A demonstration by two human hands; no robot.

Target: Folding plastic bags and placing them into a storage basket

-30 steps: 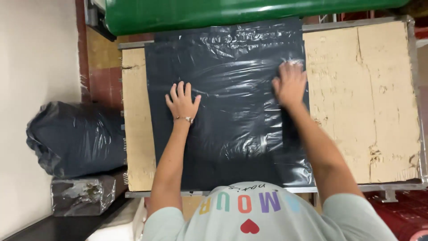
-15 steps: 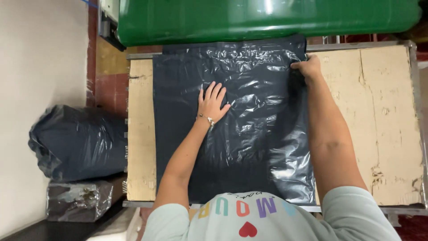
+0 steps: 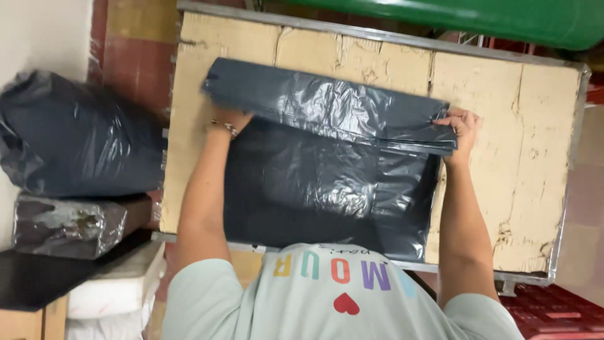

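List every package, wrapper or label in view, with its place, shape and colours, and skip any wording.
Dark grey plastic bag: flat on the cardboard-topped table, far edge folded over, held at both ends by the left hand and right hand.
Full dark bag: left of the table, bulging, glossy blue-black.
Wrapped block: below that bag, boxy, grey crinkled film.
No separate labels, signs or screens show.

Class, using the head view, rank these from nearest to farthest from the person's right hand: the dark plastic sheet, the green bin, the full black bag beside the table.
1. Plastic sheet: in the grip of the right hand, at the sheet's right edge.
2. Green bin: beyond the table's far edge, top right.
3. Black bag: off the table's left side, past the left hand.
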